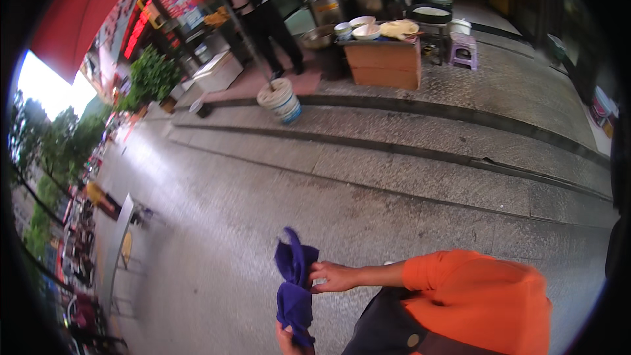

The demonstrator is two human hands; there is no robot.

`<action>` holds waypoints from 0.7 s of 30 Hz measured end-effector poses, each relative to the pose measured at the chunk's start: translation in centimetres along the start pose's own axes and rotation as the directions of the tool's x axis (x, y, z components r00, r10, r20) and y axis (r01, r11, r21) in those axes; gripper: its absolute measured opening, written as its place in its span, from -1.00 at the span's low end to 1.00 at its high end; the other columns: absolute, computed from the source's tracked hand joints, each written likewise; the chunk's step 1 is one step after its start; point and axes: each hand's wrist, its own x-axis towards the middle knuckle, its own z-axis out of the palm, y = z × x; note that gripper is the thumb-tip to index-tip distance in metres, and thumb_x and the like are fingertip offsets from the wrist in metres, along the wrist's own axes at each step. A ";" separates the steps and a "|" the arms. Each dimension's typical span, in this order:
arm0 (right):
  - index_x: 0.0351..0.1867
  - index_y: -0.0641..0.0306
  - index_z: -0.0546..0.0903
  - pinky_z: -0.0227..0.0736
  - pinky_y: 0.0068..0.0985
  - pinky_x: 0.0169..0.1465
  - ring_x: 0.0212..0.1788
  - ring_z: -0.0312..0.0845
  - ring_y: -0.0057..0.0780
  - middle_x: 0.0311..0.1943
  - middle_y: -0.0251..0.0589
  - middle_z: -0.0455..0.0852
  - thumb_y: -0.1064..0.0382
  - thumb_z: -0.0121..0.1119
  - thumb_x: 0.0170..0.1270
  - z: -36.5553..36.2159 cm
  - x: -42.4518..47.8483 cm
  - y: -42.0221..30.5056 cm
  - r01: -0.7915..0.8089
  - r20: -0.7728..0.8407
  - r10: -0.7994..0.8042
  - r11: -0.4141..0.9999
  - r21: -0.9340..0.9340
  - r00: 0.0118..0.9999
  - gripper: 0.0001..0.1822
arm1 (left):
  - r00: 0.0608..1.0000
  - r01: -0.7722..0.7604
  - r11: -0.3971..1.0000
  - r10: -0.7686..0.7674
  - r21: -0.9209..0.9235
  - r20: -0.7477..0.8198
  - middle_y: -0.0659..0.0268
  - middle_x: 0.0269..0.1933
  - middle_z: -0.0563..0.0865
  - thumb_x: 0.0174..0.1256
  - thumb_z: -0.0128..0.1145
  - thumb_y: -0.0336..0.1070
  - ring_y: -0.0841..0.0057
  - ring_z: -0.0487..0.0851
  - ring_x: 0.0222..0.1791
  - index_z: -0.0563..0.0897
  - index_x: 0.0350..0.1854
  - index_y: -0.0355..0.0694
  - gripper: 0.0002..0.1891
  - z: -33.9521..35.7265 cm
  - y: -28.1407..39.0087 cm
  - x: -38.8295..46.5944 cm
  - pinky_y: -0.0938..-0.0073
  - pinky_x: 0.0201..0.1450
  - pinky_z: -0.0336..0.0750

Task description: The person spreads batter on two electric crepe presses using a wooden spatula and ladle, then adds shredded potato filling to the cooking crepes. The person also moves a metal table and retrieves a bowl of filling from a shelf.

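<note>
A purple cloth (pixel 296 301), bunched and pinched near its middle, hangs in front of me between both hands. My right hand (pixel 335 276) reaches out from an orange short sleeve and grips the cloth by its upper part, thumb and fingers around a fold. My left hand (pixel 285 337) holds the lower end near the bottom edge of the picture; part of it is hidden behind the cloth. A loose tip of the fabric sticks up beyond my right hand. Below my right arm, a dark apron (pixel 379 320) covers the orange shirt.
Stone steps (pixel 394 153) run along one side. A pole stands in a white bucket (pixel 279 100) on them. Beyond are a box table (pixel 384 64) bearing bowls, a purple stool (pixel 463 52) and a person in dark trousers (pixel 271 29). A long table (pixel 118 241) stands at left.
</note>
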 end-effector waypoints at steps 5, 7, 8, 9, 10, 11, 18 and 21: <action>-0.17 0.19 0.53 0.29 -0.29 0.07 -0.01 0.35 -0.10 -0.17 -0.08 0.46 0.09 0.33 -0.08 -14.2 2.4 4.5 -0.068 -0.420 -0.045 0.966 -0.251 0.906 -0.58 | 0.934 0.084 0.940 0.041 -0.330 0.354 -0.01 0.13 0.45 0.12 0.04 -0.25 0.23 0.45 0.13 0.26 0.19 -0.42 -0.41 14.2 0.6 14.2 0.28 0.23 0.29; -0.21 0.23 0.54 0.34 -0.40 -0.01 -0.10 0.41 -0.17 -0.22 -0.12 0.49 0.24 0.28 -0.05 -17.9 3.8 7.8 -0.103 -0.524 0.041 0.991 -0.090 0.851 -0.68 | 0.879 0.212 0.921 -0.034 -0.328 0.475 0.02 0.17 0.41 0.12 0.02 -0.29 0.29 0.42 0.18 0.19 0.24 -0.41 -0.39 17.9 0.1 19.1 0.31 0.28 0.26; -0.22 0.24 0.54 0.35 -0.44 -0.04 -0.13 0.43 -0.23 -0.23 -0.14 0.51 0.28 0.26 -0.03 -19.6 4.5 9.5 -0.123 -0.547 0.105 0.992 0.004 0.831 -0.70 | 0.869 0.255 0.908 -0.064 -0.333 0.490 0.01 0.16 0.43 0.13 0.01 -0.31 0.28 0.42 0.18 0.24 0.19 -0.42 -0.44 19.5 0.2 21.1 0.28 0.27 0.28; -0.23 0.26 0.55 0.36 -0.47 -0.06 -0.15 0.45 -0.28 -0.25 -0.16 0.52 0.31 0.23 -0.02 -21.3 5.7 10.6 -0.133 -0.558 0.168 0.986 0.103 0.813 -0.73 | 0.875 0.275 0.902 -0.091 -0.334 0.476 0.02 0.15 0.43 0.13 0.01 -0.31 0.28 0.42 0.18 0.26 0.18 -0.41 -0.46 20.3 0.1 23.3 0.27 0.27 0.28; -0.24 0.30 0.54 0.36 -0.56 -0.12 -0.22 0.47 -0.49 -0.31 -0.27 0.56 0.38 0.13 0.06 -22.6 7.3 10.9 -0.074 -0.554 0.272 0.933 0.353 0.787 -0.80 | 0.885 0.285 0.897 -0.112 -0.337 0.451 0.02 0.15 0.43 0.13 0.01 -0.31 0.28 0.42 0.18 0.27 0.16 -0.41 -0.47 20.5 0.0 25.7 0.25 0.27 0.28; -0.22 0.31 0.54 0.36 -0.61 -0.12 -0.21 0.46 -0.62 -0.31 -0.36 0.60 0.37 0.05 0.14 -24.0 9.0 11.0 -0.057 -0.510 0.415 0.815 0.577 0.754 -0.83 | 0.896 0.294 0.893 -0.132 -0.342 0.424 0.02 0.15 0.43 0.13 0.01 -0.31 0.28 0.42 0.18 0.28 0.14 -0.41 -0.49 20.5 -0.1 27.9 0.24 0.27 0.28; 0.08 0.29 0.39 0.42 -0.49 0.02 -0.06 0.50 -0.50 -0.05 -0.23 0.55 0.32 -0.10 0.27 -33.0 21.6 15.5 0.029 -0.225 0.712 0.276 0.961 0.666 -0.66 | 0.981 0.066 0.931 -0.126 0.359 0.145 0.19 0.16 0.41 0.16 0.09 -0.27 0.29 0.36 0.19 0.24 0.22 -0.19 -0.44 18.6 -2.0 44.2 0.26 0.20 0.28; 0.04 0.28 0.41 0.43 -0.44 0.06 -0.02 0.50 -0.46 -0.06 -0.24 0.56 0.30 -0.17 0.31 -36.7 28.4 17.1 -0.036 -0.134 0.600 0.263 0.964 0.788 -0.70 | 0.956 0.133 0.971 -0.178 0.197 0.234 0.20 0.26 0.29 0.22 0.12 -0.13 0.28 0.33 0.23 0.14 0.31 -0.13 -0.35 22.7 1.4 51.4 0.21 0.21 0.26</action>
